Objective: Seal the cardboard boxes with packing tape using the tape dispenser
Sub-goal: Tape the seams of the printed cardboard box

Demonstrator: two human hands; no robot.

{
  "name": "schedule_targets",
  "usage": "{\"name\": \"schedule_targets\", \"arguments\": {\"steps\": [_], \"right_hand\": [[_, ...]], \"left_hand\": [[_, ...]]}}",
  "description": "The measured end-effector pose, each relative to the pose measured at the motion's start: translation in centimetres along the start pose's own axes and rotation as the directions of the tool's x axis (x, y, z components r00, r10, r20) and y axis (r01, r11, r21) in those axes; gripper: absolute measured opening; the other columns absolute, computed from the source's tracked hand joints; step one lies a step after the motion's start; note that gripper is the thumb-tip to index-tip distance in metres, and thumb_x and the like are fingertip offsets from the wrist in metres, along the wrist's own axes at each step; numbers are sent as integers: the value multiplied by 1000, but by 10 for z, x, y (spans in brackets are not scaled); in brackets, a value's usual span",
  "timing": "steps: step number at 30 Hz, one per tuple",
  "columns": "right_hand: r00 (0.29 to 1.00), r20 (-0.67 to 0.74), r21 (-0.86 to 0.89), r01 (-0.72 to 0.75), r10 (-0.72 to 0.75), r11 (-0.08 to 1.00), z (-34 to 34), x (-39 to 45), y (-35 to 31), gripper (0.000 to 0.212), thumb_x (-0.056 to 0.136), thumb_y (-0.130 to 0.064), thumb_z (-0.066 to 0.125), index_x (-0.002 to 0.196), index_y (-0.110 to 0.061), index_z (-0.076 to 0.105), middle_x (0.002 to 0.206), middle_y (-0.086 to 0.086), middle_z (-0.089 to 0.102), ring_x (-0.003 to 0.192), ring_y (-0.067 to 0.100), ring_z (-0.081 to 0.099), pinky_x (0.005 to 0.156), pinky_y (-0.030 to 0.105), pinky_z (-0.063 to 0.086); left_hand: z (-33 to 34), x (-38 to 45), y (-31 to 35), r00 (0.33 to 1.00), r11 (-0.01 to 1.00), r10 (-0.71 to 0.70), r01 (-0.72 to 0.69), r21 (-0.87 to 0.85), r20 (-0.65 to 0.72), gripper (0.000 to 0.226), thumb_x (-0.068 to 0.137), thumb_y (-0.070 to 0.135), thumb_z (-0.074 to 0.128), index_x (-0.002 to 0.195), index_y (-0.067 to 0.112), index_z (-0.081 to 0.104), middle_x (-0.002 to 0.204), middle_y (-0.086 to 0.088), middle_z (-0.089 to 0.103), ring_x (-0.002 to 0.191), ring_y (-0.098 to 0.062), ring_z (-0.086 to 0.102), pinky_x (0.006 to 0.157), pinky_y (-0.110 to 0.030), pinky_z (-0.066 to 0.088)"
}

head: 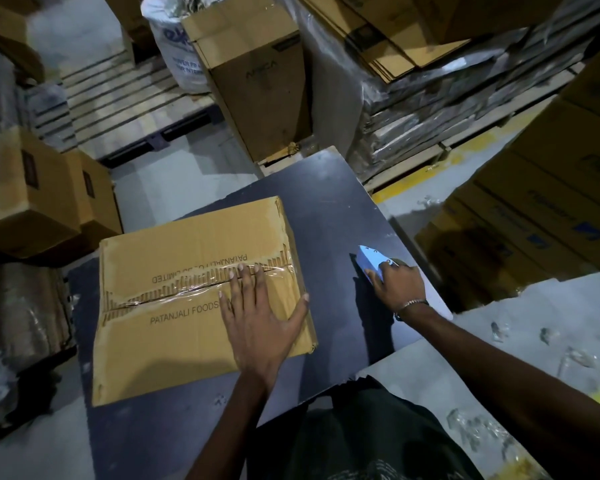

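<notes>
- Right hand (397,284) grips the blue tape dispenser (371,263) on the dark table (329,209).
- Left hand (257,318), fingers spread, presses flat on the taped cardboard box (174,306) beside it.

A dark table (329,202) carries a taped cardboard box (174,337) near its left edge (seam up) and a blue tape dispenser (369,263) toward its right edge.

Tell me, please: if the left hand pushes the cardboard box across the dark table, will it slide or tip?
The cardboard box is low and wide, lying flat, so it would probably slide, not tip. The dark table looks smooth, which favours sliding. The left hand presses flat without visibly denting the top, so it seems fairly stiff.
</notes>
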State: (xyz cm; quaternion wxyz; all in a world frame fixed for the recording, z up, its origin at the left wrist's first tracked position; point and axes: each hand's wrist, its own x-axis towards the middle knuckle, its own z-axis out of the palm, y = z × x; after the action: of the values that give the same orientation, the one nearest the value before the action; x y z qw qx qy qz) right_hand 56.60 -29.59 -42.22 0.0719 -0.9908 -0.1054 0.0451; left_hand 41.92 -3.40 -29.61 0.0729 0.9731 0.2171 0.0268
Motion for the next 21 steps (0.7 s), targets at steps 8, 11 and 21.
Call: {"name": "schedule_targets", "arguments": {"steps": [8, 11, 21], "right_hand": [[997, 69, 86, -38, 32, 996, -4, -22, -18, 36, 95, -40, 70, 104, -6, 77, 106, 14, 76, 90, 28, 69, 82, 35, 57], [994, 44, 18, -104, 103, 994, -19, -28, -28, 34, 92, -42, 72, 100, -9, 79, 105, 12, 76, 93, 27, 68, 82, 36, 56], [993, 120, 877, -100, -13, 469, -103, -35, -174, 53, 109, -46, 45, 157, -23, 43, 163, -7, 39, 151, 9, 33, 121, 31, 29]], "left_hand": [[0, -2, 0, 1000, 1000, -2, 2, -2, -18, 106, 91, 91, 30, 167, 18, 22, 177, -5, 8, 164, -22, 1, 131, -55, 10], [0, -3, -1, 999, 1000, 2, -2, -6, -41, 105, 91, 91, 30, 167, 18, 24, 176, -5, 9, 164, -22, 1, 131, -54, 10], [4, -3, -2, 996, 996, -26, 18, -85, -91, 66, 109, 57, 31, 163, 21, 37, 174, -1, 21, 163, -19, 12, 130, -53, 16]]}}
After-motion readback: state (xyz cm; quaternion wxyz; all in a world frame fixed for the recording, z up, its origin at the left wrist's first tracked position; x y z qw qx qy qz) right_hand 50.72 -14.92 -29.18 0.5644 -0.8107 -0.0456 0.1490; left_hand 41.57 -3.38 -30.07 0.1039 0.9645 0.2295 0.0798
